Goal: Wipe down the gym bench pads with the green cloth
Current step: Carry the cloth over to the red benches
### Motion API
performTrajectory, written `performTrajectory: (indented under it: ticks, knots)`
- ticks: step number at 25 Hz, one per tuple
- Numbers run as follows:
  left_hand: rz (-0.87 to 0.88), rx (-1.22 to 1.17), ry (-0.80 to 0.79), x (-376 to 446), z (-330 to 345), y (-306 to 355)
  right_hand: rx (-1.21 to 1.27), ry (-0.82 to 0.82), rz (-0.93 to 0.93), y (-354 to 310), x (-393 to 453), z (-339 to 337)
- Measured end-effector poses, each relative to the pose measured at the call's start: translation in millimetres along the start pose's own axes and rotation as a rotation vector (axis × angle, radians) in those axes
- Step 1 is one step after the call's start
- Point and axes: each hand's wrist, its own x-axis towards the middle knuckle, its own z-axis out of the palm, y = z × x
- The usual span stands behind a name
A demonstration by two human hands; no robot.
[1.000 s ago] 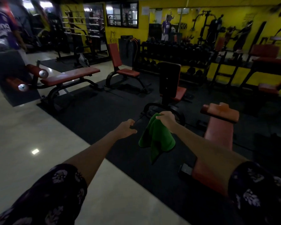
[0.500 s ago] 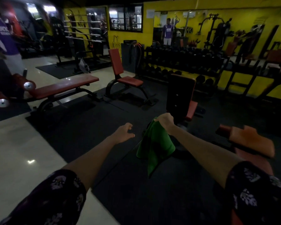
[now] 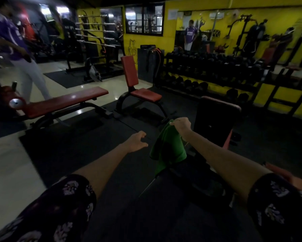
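Your right hand keeps its fingers clamped on the green cloth hanging below them, your left hand stays loosely apart and empty, and the upright seat bench has drawn nearer, so wiping hasn't begun.

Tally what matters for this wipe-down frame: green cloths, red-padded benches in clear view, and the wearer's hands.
Green cloth: 1, hanging from the right hand's grip
Red-padded benches: 3: flat bench, upright seat, dark-backed seat
Hands: 2, the left hand holding nothing
Total: 6
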Motion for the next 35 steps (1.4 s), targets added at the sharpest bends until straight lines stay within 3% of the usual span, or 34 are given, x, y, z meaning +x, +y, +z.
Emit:
performTrajectory:
  ticks: [8, 17, 22, 29, 35]
  knots:
    - [-0.101, -0.061, 0.047, 199.3, -74.1, -15.9, -0.132, -0.130, -0.039, -43.2, 232.3, 66.1]
    - [-0.157, -0.108, 0.080, 431.7, -162.6, -111.9, -0.253, -0.149, -0.138, -91.5, 470.0, 188.3]
    - [-0.172, -0.201, 0.087, 571.4, -235.9, -148.2, -0.194, -0.108, -0.100, -135.7, 596.0, 247.9]
    - [-0.186, -0.247, 0.063, 760.3, -286.9, -187.6, -0.119, -0.039, -0.071, -171.0, 776.3, 314.2]
    - [-0.191, -0.234, 0.086, 938.5, -346.8, -205.0, -0.014, -0.067, 0.006, -210.7, 952.9, 352.0]
